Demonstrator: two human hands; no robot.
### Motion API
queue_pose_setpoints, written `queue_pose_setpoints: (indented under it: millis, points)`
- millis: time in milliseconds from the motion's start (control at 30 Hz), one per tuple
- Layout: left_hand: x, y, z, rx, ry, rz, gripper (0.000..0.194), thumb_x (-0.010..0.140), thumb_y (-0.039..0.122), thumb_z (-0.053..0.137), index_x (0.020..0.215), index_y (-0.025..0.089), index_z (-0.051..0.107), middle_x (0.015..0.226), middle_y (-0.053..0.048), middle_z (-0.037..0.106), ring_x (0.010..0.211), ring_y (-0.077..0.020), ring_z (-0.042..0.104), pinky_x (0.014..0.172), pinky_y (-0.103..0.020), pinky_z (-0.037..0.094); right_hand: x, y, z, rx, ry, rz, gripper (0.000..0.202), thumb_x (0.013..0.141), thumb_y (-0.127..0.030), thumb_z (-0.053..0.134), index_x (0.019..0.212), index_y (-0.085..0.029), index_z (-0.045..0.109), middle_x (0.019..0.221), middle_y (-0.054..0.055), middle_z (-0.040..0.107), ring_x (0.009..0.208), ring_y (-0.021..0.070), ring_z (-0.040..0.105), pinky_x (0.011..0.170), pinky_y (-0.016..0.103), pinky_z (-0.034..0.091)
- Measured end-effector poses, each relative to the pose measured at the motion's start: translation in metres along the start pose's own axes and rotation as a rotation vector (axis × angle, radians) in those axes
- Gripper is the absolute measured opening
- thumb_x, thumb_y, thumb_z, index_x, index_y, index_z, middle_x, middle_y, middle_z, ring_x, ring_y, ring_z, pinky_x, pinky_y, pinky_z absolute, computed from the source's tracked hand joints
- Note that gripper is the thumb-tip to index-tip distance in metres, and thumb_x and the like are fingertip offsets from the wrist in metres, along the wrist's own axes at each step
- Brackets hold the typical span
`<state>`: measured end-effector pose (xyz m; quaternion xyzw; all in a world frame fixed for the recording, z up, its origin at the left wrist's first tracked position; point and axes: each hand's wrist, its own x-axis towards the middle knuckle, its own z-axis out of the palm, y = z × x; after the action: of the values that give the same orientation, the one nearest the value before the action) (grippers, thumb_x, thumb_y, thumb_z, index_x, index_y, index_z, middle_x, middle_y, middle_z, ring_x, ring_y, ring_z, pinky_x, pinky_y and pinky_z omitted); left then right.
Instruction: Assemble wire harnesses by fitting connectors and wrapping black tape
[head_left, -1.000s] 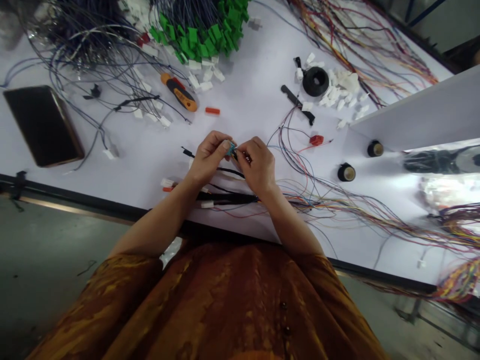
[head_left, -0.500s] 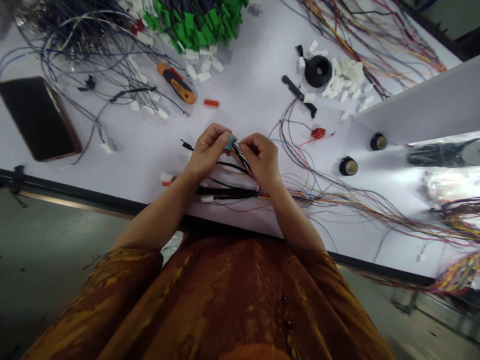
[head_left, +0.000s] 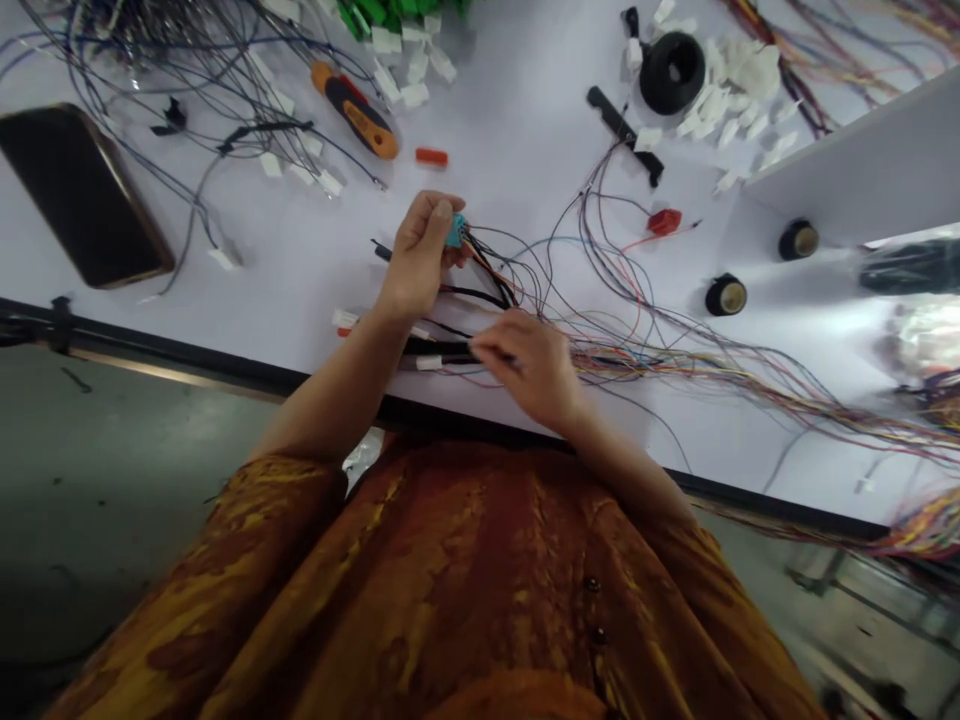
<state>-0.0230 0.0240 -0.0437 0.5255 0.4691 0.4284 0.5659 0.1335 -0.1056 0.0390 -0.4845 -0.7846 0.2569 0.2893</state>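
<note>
Nearest, the right hand point(head_left: 534, 365) is loosely curled over a smooth black-sleeved bundle point(head_left: 421, 347); its fingers are blurred, so I cannot tell whether they grip anything. Just beyond, the left hand point(head_left: 420, 258) pinches a boxy teal connector point(head_left: 455, 231) between thumb and fingers, above the table point(head_left: 514, 150), with thin, flexible wires fanning from it toward the right hand. Farther out lie a small orange bar point(head_left: 432, 157), an angular red connector point(head_left: 664, 221) and a rounded orange-and-black handle point(head_left: 355, 112). Farthest are a ring-shaped black roll point(head_left: 673, 73), seemingly tape, and blocky green connectors point(head_left: 382, 14).
</note>
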Motion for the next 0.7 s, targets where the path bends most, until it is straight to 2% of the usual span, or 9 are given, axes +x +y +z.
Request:
queue_pose_setpoints:
  millis: [67,133,267,367,467,533,633,667,700]
  points:
    - [-0.001,0.005,0.000,0.000,0.000,-0.057,0.039,0.101,0.064,0.038,0.107,0.029,0.054,0.090,0.000,0.065,0.075,-0.0112,0.060,0.065,-0.030,0.048,-0.013,-0.013,0.018,-0.129,-0.202,0.013,0.019,0.102,-0.030,0.056,0.101,-0.018,0.072,0.095,0.007,0.067,0.091,0.0187,0.060,0.082,0.033,0.047]
    - [-0.003,0.012,0.000,-0.007,-0.005,-0.096,0.027,0.101,0.055,0.041,0.105,0.031,0.052,0.094,-0.001,0.065,0.076,-0.0130,0.061,0.067,-0.032,0.050,-0.020,-0.018,0.036,-0.278,-0.293,0.070,0.018,0.099,-0.029,0.061,0.107,-0.016,0.071,0.105,0.010,0.067,0.101,0.0231,0.058,0.086,0.036,0.044]
    - [-0.001,0.017,0.004,0.006,-0.004,-0.149,0.016,0.103,0.042,0.041,0.106,0.028,0.047,0.096,0.002,0.064,0.075,-0.0090,0.058,0.068,-0.028,0.052,-0.026,-0.019,0.060,-0.365,-0.318,0.082,0.021,0.103,-0.026,0.053,0.113,-0.016,0.069,0.113,0.011,0.066,0.107,0.0248,0.056,0.089,0.038,0.040]
    - [0.002,0.020,0.008,0.131,-0.011,-0.184,0.015,0.103,0.025,0.043,0.118,0.023,0.042,0.111,0.004,0.065,0.076,-0.0022,0.056,0.071,-0.020,0.054,-0.031,-0.020,0.068,-0.386,-0.333,0.078,0.029,0.106,-0.022,0.041,0.110,-0.017,0.069,0.113,0.011,0.066,0.105,0.0244,0.056,0.087,0.038,0.039]
    - [-0.006,0.039,0.001,0.454,-0.055,-0.067,0.041,0.096,0.017,0.057,0.133,0.020,0.041,0.136,-0.003,0.059,0.089,-0.0048,0.061,0.083,-0.025,0.058,-0.034,-0.022,0.073,-0.398,-0.349,0.160,0.028,0.106,-0.020,0.040,0.111,-0.016,0.067,0.111,0.012,0.065,0.101,0.0239,0.057,0.085,0.037,0.040]
    - [-0.021,0.062,-0.011,0.703,-0.059,0.134,0.054,0.089,0.020,0.068,0.138,0.019,0.046,0.148,-0.008,0.053,0.106,-0.0109,0.062,0.092,-0.029,0.056,-0.034,-0.023,0.073,-0.392,-0.348,0.170,0.027,0.105,-0.017,0.040,0.110,-0.016,0.066,0.111,0.012,0.065,0.101,0.0239,0.057,0.085,0.037,0.041]
    - [-0.056,0.101,-0.039,0.825,-0.049,0.308,0.049,0.089,0.029,0.067,0.136,0.021,0.056,0.141,-0.008,0.058,0.108,-0.0160,0.065,0.090,-0.029,0.056,-0.033,-0.023,0.064,-0.308,-0.321,0.121,0.025,0.105,-0.016,0.040,0.103,-0.016,0.065,0.111,0.011,0.064,0.102,0.0235,0.057,0.088,0.038,0.041]
    - [-0.069,0.111,-0.049,0.798,-0.126,0.300,0.044,0.092,0.035,0.065,0.134,0.022,0.059,0.135,-0.006,0.063,0.112,-0.0172,0.066,0.093,-0.029,0.056,-0.034,-0.023,0.059,-0.244,-0.302,0.130,0.024,0.105,-0.018,0.040,0.102,-0.016,0.064,0.110,0.011,0.064,0.099,0.0220,0.057,0.088,0.036,0.042]
    - [-0.082,0.119,-0.059,0.790,-0.270,0.269,0.045,0.090,0.041,0.066,0.132,0.024,0.061,0.131,-0.004,0.066,0.115,-0.0187,0.065,0.099,-0.030,0.054,-0.034,-0.024,0.054,-0.160,-0.269,0.155,0.023,0.106,-0.020,0.040,0.101,-0.016,0.062,0.110,0.010,0.063,0.095,0.0198,0.057,0.087,0.034,0.043]
